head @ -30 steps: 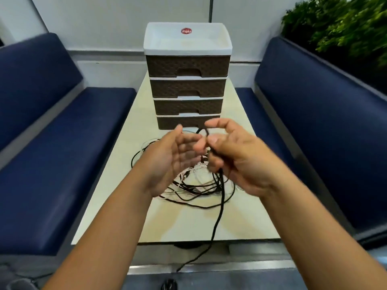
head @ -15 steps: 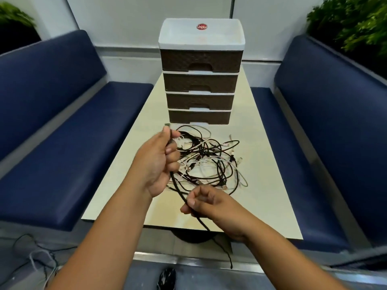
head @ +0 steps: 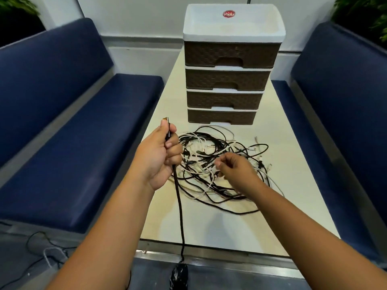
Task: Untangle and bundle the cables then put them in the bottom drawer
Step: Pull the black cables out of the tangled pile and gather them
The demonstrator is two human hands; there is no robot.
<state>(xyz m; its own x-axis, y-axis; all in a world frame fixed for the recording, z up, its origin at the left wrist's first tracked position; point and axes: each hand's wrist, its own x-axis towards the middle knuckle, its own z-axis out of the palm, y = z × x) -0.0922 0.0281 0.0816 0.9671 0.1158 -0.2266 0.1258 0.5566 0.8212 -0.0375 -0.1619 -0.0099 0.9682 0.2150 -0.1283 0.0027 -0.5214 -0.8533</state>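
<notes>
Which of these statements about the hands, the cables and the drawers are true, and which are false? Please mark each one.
1. The left hand holds a black cable near its plug. True.
2. The bottom drawer is pulled out. False: all four drawers are closed.
3. The black cable hangs down over the near edge of the table. True.
4. The cable pile lies on the blue bench. False: it lies on the table, in front of the drawers.
5. The right hand rests on top of the drawers. False: it is over the cable pile.
</notes>
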